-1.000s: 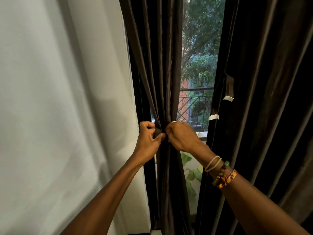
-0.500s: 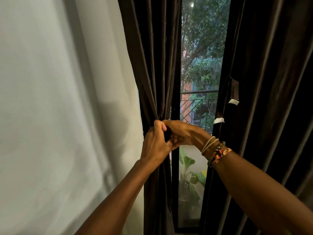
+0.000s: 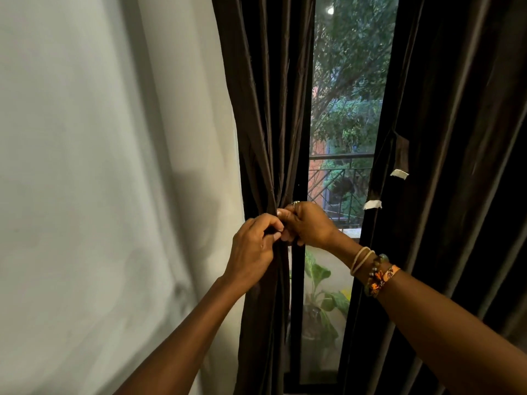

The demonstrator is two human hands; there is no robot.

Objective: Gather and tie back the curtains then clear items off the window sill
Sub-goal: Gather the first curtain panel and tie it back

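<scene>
My left hand has slid just below my right hand, both pinching, I think, the same fold of the upright gathered curtain.

Left hand, right hand on curtain

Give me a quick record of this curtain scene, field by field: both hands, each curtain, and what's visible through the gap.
left hand: fingers curled, pinching the gathered folds of the left curtain
right hand: meeting the left hand, gripping the same bunch; bracelets on its wrist
left curtain: dark, bunched at hand height, beside the white wall
right curtain: dark, hanging loose, two white tabs at its edge
tie: cannot tell it apart from the folds
through the gap: railing, trees, leafy plant
</scene>
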